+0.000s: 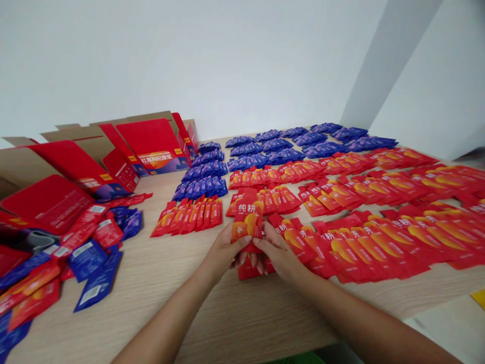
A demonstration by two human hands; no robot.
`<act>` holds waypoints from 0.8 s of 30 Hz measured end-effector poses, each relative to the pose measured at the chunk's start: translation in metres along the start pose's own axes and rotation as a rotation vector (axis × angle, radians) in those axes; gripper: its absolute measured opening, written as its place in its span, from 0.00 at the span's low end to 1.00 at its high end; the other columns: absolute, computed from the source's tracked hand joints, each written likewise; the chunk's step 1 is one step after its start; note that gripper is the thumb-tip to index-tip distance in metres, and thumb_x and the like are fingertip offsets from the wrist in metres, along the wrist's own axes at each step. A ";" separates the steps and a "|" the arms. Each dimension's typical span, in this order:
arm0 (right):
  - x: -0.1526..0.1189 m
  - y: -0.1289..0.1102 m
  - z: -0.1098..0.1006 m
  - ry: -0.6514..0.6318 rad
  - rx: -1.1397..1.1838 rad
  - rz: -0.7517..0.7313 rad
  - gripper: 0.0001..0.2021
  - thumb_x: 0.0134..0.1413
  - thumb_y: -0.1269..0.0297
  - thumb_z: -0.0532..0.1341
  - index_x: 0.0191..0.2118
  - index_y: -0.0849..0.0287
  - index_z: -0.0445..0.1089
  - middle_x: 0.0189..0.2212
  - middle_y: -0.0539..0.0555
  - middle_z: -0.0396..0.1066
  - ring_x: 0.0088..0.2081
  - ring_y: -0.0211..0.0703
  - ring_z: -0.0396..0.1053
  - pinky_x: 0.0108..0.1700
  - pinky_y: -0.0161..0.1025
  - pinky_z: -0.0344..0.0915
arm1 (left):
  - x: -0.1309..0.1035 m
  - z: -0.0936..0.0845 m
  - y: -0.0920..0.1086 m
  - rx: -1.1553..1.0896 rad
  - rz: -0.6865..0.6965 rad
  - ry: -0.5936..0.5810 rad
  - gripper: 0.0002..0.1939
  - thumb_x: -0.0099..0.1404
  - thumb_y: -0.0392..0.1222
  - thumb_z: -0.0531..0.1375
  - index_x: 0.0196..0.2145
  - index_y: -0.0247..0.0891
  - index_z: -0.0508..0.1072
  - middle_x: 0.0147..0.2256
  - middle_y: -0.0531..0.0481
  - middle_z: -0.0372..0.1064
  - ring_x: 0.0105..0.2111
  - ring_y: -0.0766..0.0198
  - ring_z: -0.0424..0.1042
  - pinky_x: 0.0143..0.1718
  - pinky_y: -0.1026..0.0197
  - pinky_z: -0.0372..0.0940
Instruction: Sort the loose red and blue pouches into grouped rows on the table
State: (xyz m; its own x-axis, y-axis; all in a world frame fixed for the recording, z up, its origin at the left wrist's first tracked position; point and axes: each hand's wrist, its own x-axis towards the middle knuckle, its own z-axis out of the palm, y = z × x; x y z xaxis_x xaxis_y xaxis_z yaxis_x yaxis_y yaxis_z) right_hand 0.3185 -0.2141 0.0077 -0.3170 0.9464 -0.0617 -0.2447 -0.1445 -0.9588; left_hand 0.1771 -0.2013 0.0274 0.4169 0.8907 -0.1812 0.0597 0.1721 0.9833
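Observation:
Both of my hands meet near the middle of the view around red sachets [246, 222] with an orange fruit print, their printed face turned up toward me. My left hand [227, 247] grips the left side, thumb on the front. On the right side, my right hand [275, 247] grips too, its thumb close to the left one. How many sachets are in the grip I cannot tell. Just below and behind my fingers another red sachet [245, 271] lies on the table. To the right spreads a fanned row of red sachets [364, 247].
Blue sachets [280, 157] lie in overlapping rows at the back. A short red row [193, 215] is left of my hands. Open red cartons [151, 144] stand at the back left. Loose red and blue sachets [89, 260] are heaped on the wooden table [159, 283] at left.

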 end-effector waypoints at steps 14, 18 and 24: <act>-0.010 -0.028 -0.019 0.092 -1.360 -0.074 0.15 0.60 0.67 0.52 0.49 0.67 0.66 0.40 0.68 0.74 0.42 0.58 0.72 0.42 0.48 0.65 | -0.003 -0.017 -0.036 0.825 0.197 0.323 0.21 0.55 0.47 0.60 0.45 0.34 0.68 0.44 0.41 0.66 0.46 0.54 0.66 0.51 0.49 0.61; -0.034 -0.047 -0.050 0.277 -1.510 -0.139 0.16 0.62 0.64 0.49 0.50 0.64 0.67 0.43 0.65 0.74 0.44 0.54 0.72 0.45 0.47 0.65 | -0.009 -0.011 -0.040 0.907 0.203 0.340 0.24 0.57 0.47 0.59 0.49 0.34 0.67 0.50 0.39 0.63 0.54 0.51 0.60 0.57 0.46 0.54; -0.071 -0.038 -0.096 0.381 -1.845 -0.125 0.34 0.55 0.47 0.57 0.55 0.77 0.63 0.48 0.73 0.70 0.51 0.65 0.65 0.51 0.54 0.61 | -0.002 -0.013 -0.019 0.332 -0.163 0.348 0.24 0.53 0.43 0.64 0.46 0.32 0.66 0.48 0.37 0.67 0.45 0.51 0.70 0.45 0.51 0.66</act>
State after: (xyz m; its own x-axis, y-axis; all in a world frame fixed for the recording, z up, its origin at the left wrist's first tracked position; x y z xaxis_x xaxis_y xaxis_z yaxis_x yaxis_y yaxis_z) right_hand 0.4383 -0.2485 0.0220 -0.1218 0.9676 0.2210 0.9921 0.1255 -0.0025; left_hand 0.1632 -0.2009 0.0089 0.0541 0.9606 -0.2725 0.4079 0.2279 0.8841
